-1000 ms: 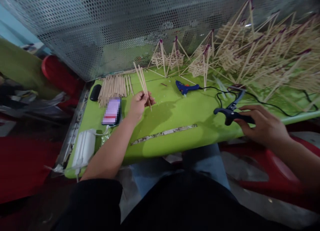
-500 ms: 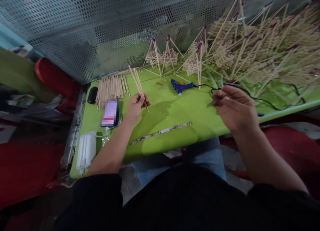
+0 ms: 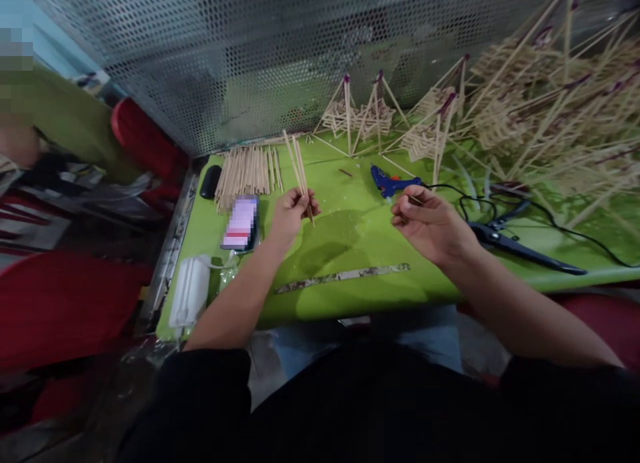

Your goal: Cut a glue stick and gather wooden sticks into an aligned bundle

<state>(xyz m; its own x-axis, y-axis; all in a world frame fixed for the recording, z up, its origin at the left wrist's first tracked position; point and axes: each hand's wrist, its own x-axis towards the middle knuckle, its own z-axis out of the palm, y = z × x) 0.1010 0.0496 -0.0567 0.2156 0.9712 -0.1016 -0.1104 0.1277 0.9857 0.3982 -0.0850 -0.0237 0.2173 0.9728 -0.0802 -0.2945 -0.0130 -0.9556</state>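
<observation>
My left hand (image 3: 295, 213) is closed around a few thin wooden sticks (image 3: 299, 166), which point up and away, fanned slightly at the top. My right hand (image 3: 433, 223) hovers over the table with thumb and fingers pinched together; something thin and dark may be between them, but I cannot make it out. Just beyond those fingertips lies a blue glue gun (image 3: 393, 183) with a black cord. Behind my left hand is a pile of loose wooden sticks (image 3: 245, 173). A patterned flat strip (image 3: 345, 275) lies near the table's front edge, between my forearms.
Stick frames with purple-bound tips (image 3: 525, 109) crowd the green table's (image 3: 350, 243) back right. A black-handled cutting tool (image 3: 525, 246) lies by my right wrist. At left are a phone (image 3: 241, 224), a white power adapter (image 3: 190, 291) and a black mouse-like object (image 3: 211, 182). Perforated metal (image 3: 250, 69) stands behind.
My right hand has moved left, close to the glue gun, uncovering the black-handled tool. My left hand still holds its sticks. The camera view has shifted left.
</observation>
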